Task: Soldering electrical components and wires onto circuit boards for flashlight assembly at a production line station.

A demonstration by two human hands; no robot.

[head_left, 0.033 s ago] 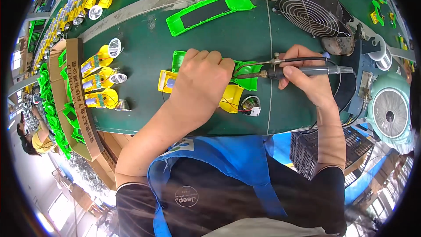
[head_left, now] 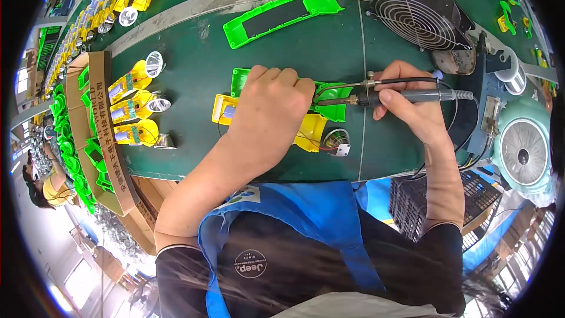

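My right hand (head_left: 415,115) grips a soldering iron (head_left: 432,95) with a thin solder feed tube beside it. The iron's tip points left into a green plastic shell (head_left: 334,112) and ends close to my left fingertips. Closed over the middle of that shell is my left hand (head_left: 268,109); its fingers are curled down, and what they pinch is hidden. On the near side of the shell lies a yellow lamp housing (head_left: 310,131), partly covered by my left hand. A reflector (head_left: 336,138) with a red wire sits at its right end.
Another green shell (head_left: 323,0) lies farther back, left of a black fan (head_left: 418,17). Three yellow lamp assemblies (head_left: 138,106) lie at left beside a cardboard box (head_left: 106,135) holding green parts. A solder spool (head_left: 513,73) stands at right, and a black crate (head_left: 409,200) sits below the table.
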